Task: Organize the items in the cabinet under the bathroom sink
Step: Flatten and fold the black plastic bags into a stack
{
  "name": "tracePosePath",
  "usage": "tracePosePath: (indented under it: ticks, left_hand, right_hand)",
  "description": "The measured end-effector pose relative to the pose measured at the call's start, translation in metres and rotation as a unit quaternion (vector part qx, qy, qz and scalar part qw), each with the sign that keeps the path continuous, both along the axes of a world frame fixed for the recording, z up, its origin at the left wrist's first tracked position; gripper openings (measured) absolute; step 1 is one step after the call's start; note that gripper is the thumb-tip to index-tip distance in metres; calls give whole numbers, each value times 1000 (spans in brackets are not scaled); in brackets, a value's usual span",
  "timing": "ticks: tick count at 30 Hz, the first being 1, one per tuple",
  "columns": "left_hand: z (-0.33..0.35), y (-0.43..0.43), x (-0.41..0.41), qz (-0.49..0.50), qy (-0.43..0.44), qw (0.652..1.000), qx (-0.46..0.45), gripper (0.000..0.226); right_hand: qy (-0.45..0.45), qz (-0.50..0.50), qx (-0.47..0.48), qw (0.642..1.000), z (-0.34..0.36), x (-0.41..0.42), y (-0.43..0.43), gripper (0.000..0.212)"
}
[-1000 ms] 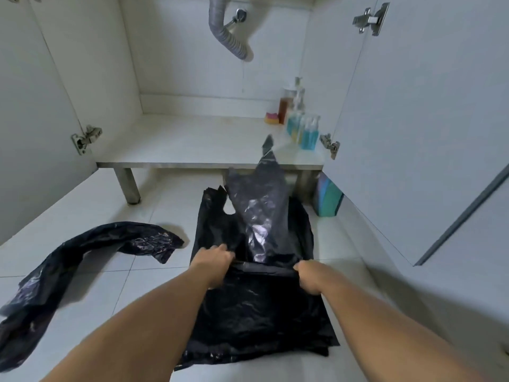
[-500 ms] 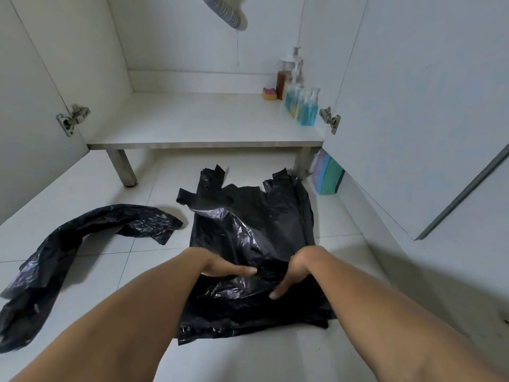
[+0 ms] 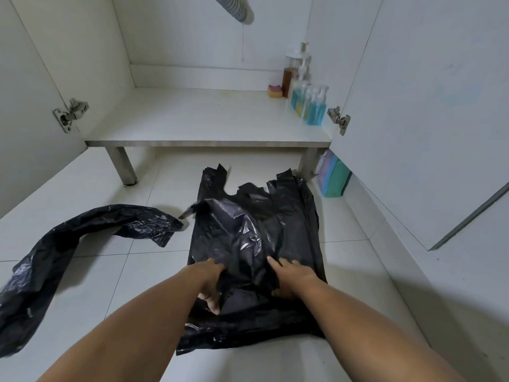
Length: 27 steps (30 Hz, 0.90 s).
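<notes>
A stack of black plastic bags lies flat on the white tiled floor in front of the open cabinet. My left hand rests on the stack's near left part, fingers bent over a fold of the top bag. My right hand presses on the near right part with fingers spread. Another black bag lies crumpled and stretched out on the floor to the left. The cabinet shelf is mostly bare.
Several pump and spray bottles and a small pink sponge stand at the shelf's back right. A pastel package leans under the shelf's right leg. Open doors stand on both sides, and a grey drain hose hangs above.
The raised top bag has been laid down flat onto the stack. Both hands let go of its pinched edge and moved forward, pressing on it. The view tilted downward.
</notes>
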<state>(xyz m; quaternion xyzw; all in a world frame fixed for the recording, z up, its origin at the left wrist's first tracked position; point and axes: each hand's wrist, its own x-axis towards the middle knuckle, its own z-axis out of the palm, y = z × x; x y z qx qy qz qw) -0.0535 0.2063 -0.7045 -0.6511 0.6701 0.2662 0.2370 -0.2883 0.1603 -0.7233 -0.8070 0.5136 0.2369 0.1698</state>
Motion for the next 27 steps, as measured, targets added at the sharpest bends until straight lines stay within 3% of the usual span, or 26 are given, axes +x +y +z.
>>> tracePosePath:
  ticks: [6, 9, 11, 15, 18, 21, 23, 27]
  left_hand:
    - [-6, -10, -1, -16, 7, 1000, -21, 127]
    - [-13, -12, -2, -21, -10, 999, -35, 131]
    - [-18, -14, -1, -18, -13, 999, -42, 135]
    - [-18, -18, 0, 5, 5, 999, -45, 135]
    - [-12, -17, 0, -3, -5, 996, -88, 127]
    - [-4, -14, 1, -51, -35, 986, -155, 113]
    - [-2, -10, 1, -38, -12, 993, -114, 119]
    - [-4, 3, -3, -35, -9, 999, -32, 136]
  right_hand:
    - [13, -117, -11, 993, -1, 4, -16, 109]
    - [-2, -70, -92, 993, -2, 7, -16, 104]
    - [-23, -33, -73, 997, -6, 7, -18, 100]
    - [-51, -64, -22, 996, -16, 4, -23, 99]
    - [-85, -47, -72, 993, -11, 3, -23, 97]
    - [-112, 8, -107, 988, 2, 4, -19, 79]
    - [-99, 42, -66, 992, 5, 7, -12, 70]
    - [-56, 83, -15, 995, -1, 1, 7, 97]
